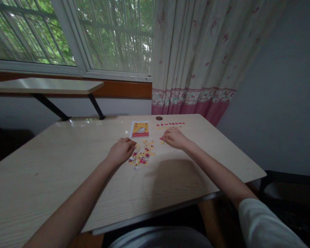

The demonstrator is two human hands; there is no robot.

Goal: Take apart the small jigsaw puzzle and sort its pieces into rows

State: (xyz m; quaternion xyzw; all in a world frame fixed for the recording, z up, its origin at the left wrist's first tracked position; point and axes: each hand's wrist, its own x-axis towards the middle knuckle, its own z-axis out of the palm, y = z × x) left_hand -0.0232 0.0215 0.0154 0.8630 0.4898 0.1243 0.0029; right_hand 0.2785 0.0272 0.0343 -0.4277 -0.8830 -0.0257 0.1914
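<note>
Several small yellow and red puzzle pieces (142, 156) lie loose in a heap on the pale wooden table (54, 165). My left hand (122, 150) rests at the heap's left edge, fingers curled down onto the pieces. My right hand (173, 137) lies to the heap's right, fingers bent, with a red piece (161, 138) at its fingertips. Beyond it a row of red pieces (170, 123) is laid out near the far edge. A yellow and red picture card (140, 129) lies flat behind the heap.
A small round hole (159, 118) sits in the table's far edge. A narrow shelf (43, 86) juts out under the window at the left. A flowered curtain (196, 62) hangs behind the table. The table's right corner (260, 169) ends beside a dark chair.
</note>
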